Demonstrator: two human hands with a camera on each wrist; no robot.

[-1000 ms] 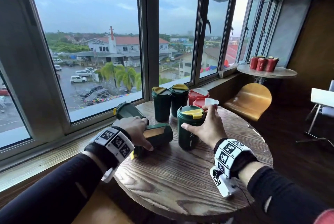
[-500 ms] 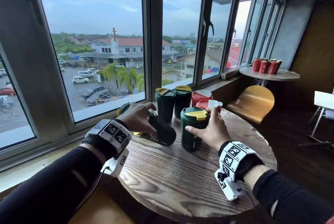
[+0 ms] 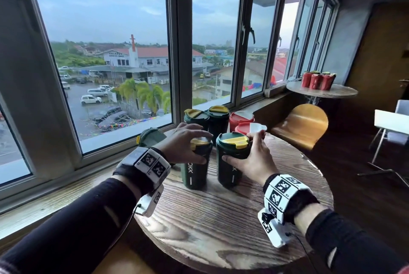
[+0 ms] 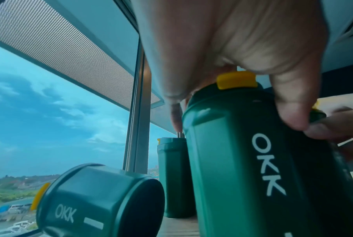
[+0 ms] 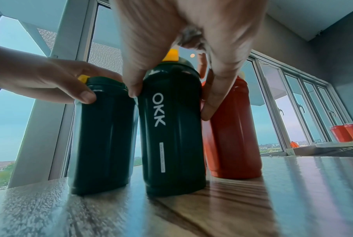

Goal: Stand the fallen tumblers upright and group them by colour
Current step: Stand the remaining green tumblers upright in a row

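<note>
A green tumbler [image 3: 149,137] lies on its side at the left edge of the round wooden table [image 3: 221,229], close to the window [image 3: 106,52]. It has a yellow tab on its lid. No hand touches it.

Next to it, the left hand [image 3: 183,143] comes down from above on a second green tumbler [image 3: 195,165]. The fingers and thumb curl round its lid and top rim and hold it. This tumbler stands up on the table. White letters on its side say OKK.

Just beside it on the right stands a third green tumbler [image 3: 231,161] with a yellow lid flap. The right hand [image 3: 252,161] holds it near the top. The thumb presses on the left side and the fingers wrap round the right side. The two held tumblers stand very close together; I cannot tell if they touch.

Behind them, by the window, two more green tumblers [image 3: 207,119] stand up side by side. To their right stand two red tumblers [image 3: 240,122] with white flaps, one just behind the right hand's fingers.

Far off on the right, a small table [image 3: 321,92] holds more red tumblers [image 3: 316,80]. A yellow wooden chair [image 3: 303,125] sits below it.
</note>
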